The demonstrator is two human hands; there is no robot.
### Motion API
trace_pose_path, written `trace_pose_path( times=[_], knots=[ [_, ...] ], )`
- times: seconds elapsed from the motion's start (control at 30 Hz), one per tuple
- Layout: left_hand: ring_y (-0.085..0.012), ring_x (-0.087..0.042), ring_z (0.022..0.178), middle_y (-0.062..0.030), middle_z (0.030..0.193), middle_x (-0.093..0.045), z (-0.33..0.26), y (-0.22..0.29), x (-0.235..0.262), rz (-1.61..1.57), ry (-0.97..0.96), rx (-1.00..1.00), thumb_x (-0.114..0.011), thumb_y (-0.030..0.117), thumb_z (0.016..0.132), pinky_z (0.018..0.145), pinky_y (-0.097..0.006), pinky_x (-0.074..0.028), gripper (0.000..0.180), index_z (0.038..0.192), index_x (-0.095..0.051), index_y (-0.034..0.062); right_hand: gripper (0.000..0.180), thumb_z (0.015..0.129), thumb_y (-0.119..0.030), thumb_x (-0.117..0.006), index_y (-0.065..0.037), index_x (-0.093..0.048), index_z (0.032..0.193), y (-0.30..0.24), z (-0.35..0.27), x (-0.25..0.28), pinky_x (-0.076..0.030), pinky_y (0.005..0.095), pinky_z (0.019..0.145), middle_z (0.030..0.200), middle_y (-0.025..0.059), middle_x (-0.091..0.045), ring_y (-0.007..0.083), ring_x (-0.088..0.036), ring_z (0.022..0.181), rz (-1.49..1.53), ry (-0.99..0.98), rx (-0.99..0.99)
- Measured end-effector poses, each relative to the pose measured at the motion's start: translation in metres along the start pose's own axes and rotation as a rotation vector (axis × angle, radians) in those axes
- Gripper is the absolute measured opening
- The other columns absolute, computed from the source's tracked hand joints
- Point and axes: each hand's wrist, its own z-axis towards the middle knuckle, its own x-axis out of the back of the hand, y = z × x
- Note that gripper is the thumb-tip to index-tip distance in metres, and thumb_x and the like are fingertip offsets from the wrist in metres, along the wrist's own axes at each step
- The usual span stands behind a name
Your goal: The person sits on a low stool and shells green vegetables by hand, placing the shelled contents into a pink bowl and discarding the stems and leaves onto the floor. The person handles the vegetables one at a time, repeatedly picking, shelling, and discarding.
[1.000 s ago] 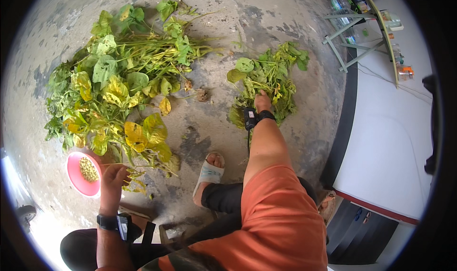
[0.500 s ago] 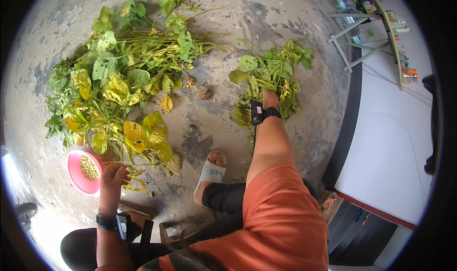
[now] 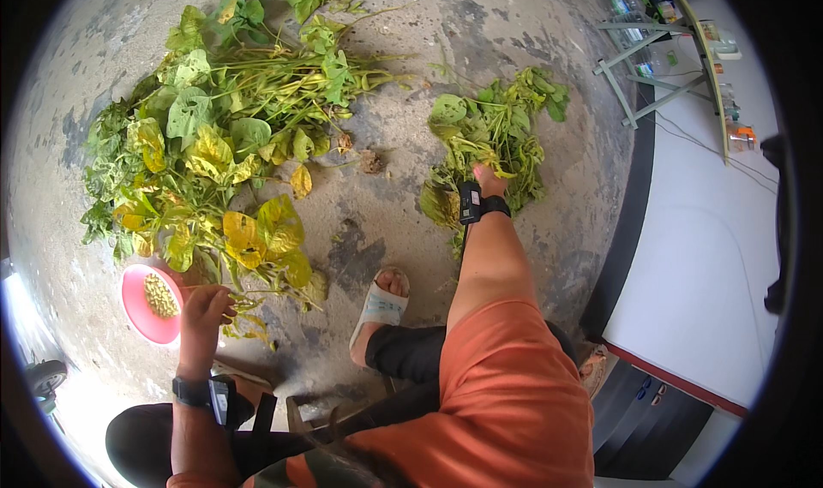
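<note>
My right hand point(image 3: 489, 179) reaches out onto a small heap of green leafy stems point(image 3: 493, 137) on the concrete ground, its fingers buried in the leaves; whether it grips them is hidden. My left hand point(image 3: 206, 304) rests low on the left, fingers curled at a thin stem beside a pink bowl point(image 3: 137, 312) holding small pale green pods. A large pile of green and yellow leafy plants point(image 3: 214, 145) lies just beyond that hand. Both wrists wear dark bands.
My foot in a light sandal point(image 3: 377, 304) sits between the two piles. A dark step edge point(image 3: 621, 214) and a white floor point(image 3: 711, 248) lie to the right, with a metal-legged stand point(image 3: 634, 59) carrying bottles at the far right.
My right hand has pushed slightly farther into the small leaf heap. My left hand stays beside the pink bowl.
</note>
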Motion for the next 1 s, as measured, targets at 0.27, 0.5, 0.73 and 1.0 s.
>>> trace_pose_path(
  times=[0.27, 0.5, 0.73, 1.0],
  knots=[
    [-0.0094, -0.060, 0.070, -0.0034, 0.084, -0.064, -0.005, -0.003, 0.002, -0.012, -0.019, -0.039, -0.054, 0.018, 0.097, 0.062, -0.023, -0.048, 0.017, 0.101, -0.059, 0.0020, 0.029, 0.092, -0.025, -0.063, 0.000, -0.063, 0.106, -0.111, -0.026, 0.000, -0.048, 0.0291, 0.073, 0.105, 0.0079, -0.066, 0.0167, -0.059, 0.092, 0.486, 0.181, -0.433],
    [-0.0100, -0.061, 0.070, -0.0043, 0.084, -0.064, -0.008, 0.000, 0.002, -0.025, -0.029, -0.054, -0.054, 0.018, 0.097, 0.062, -0.023, -0.049, 0.018, 0.101, -0.060, 0.0014, 0.020, 0.092, -0.014, -0.058, -0.005, -0.066, 0.108, -0.084, -0.013, 0.002, -0.049, 0.0378, 0.087, 0.113, 0.0138, -0.065, 0.0300, -0.059, 0.107, -0.044, 0.133, -0.008],
    [-0.0099, -0.060, 0.070, -0.0039, 0.083, -0.064, -0.007, -0.003, 0.004, -0.013, 0.002, -0.015, -0.055, 0.019, 0.097, 0.062, -0.023, -0.049, 0.018, 0.101, -0.059, 0.0024, 0.039, 0.089, -0.039, -0.055, -0.007, -0.066, 0.109, -0.117, -0.016, -0.003, -0.049, 0.0421, 0.085, 0.114, 0.0189, -0.063, 0.0368, -0.059, 0.103, -0.603, 0.216, -0.161],
    [-0.0094, -0.060, 0.071, -0.0028, 0.083, -0.063, -0.001, -0.004, 0.007, -0.023, 0.041, 0.037, -0.053, 0.018, 0.097, 0.062, -0.023, -0.049, 0.017, 0.102, -0.059, 0.0029, 0.045, 0.094, -0.037, -0.052, -0.008, -0.055, 0.128, -0.112, 0.011, -0.045, -0.043, 0.0405, 0.089, 0.114, 0.0133, -0.063, 0.0295, -0.057, 0.103, 0.231, 0.262, -0.290]
  ],
)
